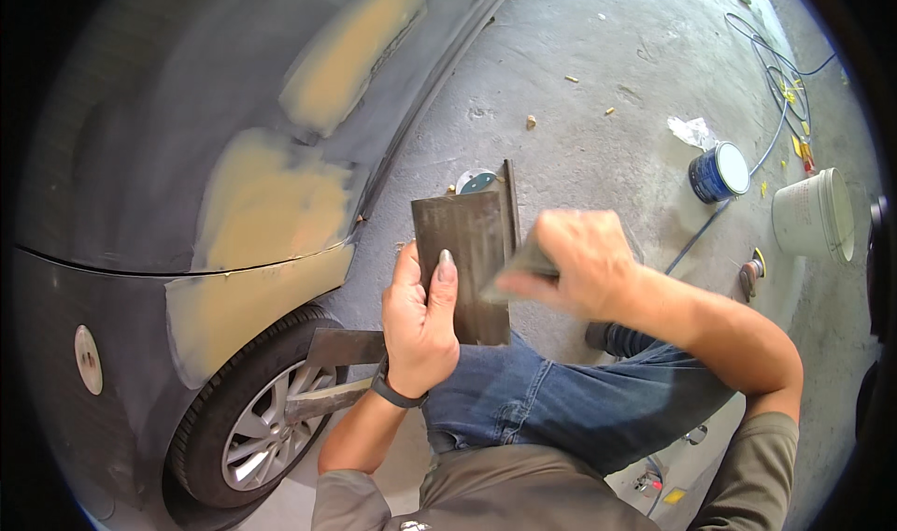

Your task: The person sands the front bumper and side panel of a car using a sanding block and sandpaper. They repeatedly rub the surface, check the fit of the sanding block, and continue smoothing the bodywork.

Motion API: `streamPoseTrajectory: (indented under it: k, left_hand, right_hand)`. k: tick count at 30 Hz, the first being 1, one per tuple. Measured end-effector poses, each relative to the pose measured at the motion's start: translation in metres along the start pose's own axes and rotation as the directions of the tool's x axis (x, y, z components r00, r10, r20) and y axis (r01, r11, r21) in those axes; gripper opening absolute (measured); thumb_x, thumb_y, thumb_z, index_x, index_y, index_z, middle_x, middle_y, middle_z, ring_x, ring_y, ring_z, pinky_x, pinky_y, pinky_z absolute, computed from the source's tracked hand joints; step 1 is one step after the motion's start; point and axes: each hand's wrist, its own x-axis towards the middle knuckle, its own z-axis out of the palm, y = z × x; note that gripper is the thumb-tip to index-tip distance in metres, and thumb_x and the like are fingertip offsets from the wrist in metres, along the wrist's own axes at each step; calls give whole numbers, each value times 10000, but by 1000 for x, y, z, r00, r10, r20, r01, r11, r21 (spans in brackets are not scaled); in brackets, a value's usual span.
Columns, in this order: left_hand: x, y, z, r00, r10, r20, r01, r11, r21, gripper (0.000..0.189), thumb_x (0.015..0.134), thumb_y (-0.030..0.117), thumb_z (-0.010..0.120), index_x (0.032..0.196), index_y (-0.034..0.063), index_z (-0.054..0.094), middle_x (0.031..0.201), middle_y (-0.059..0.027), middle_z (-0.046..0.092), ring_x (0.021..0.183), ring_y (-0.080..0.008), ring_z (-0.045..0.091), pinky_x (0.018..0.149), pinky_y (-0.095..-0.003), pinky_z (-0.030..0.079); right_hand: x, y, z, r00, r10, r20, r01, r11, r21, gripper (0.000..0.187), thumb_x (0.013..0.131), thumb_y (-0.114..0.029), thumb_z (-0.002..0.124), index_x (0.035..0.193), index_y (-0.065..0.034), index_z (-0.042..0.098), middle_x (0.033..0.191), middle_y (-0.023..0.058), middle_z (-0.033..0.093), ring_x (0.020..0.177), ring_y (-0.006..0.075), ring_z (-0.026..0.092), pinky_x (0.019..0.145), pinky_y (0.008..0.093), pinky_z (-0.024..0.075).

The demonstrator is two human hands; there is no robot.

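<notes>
My left hand [424,313] grips a flat, dark rectangular metal plate [469,250] in front of my lap, thumb on its face. Over the plate's right edge my right hand [585,264] is closed on a blurred, flat tool, perhaps a putty spreader [529,257]. Behind my left wrist, a second flat metal blade [347,346] and a long handle-like piece [326,399] stick out to the left; how they are held is hidden. On the left, a grey car panel [140,159] bears tan body filler [270,201] in several patches, one reaching the wheel arch.
The car wheel [263,419] stands at lower left. On the concrete floor [560,33] at right are a blue can [706,175], a whitish bucket [802,215], a sander-like tool [751,275] and a coiled blue hose [778,121]. A sanding disc [476,180] lies beyond the plate.
</notes>
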Motion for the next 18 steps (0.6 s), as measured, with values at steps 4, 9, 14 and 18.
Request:
streamPoseTrajectory:
  k: [4, 9, 14, 18]
  left_hand:
    - [13, 0, -17, 995, 13, -102, -19, 998, -61, 252, 1090, 117, 492, 1298, -16, 542, 1191, -41, 642, 1054, -60, 554, 934, -227, 448]
    - [14, -11, -11, 966, -239, -102, 221, 962, -161, 253, 1072, 140, 534, 1279, 5, 589, 1185, -58, 682, 1031, -99, 632, 919, -256, 495]
    - [15, -17, -7, 957, -278, -76, 223, 881, -417, 266, 1065, 127, 527, 1297, 16, 594, 1204, -73, 692, 1040, -129, 657, 930, -273, 507]
    - [17, -14, -32, 977, -108, -183, 59, 966, -253, 246, 1062, 102, 531, 1280, 6, 596, 1199, -57, 680, 1056, -116, 630, 952, -267, 480]
  right_hand:
    - [-15, -5, -3, 988, -152, 14, 148, 974, 171, 445, 788, -434, 808, 773, -92, 523, 725, 59, 584, 630, 235, 632, 542, 363, 502]
    - [-15, 1, -5, 896, -345, -279, 390, 912, 128, 297, 729, -246, 793, 982, -98, 743, 812, 12, 580, 731, 183, 651, 758, 367, 620]
    - [-5, 26, -10, 862, -495, -110, 495, 869, -29, 426, 701, -177, 679, 1106, -79, 769, 993, 42, 613, 944, 231, 656, 1040, 504, 535]
    - [-10, 34, -4, 957, -268, 109, 270, 963, 2, 391, 749, -143, 667, 1121, -49, 743, 1064, 75, 651, 1056, 244, 642, 1059, 482, 521]
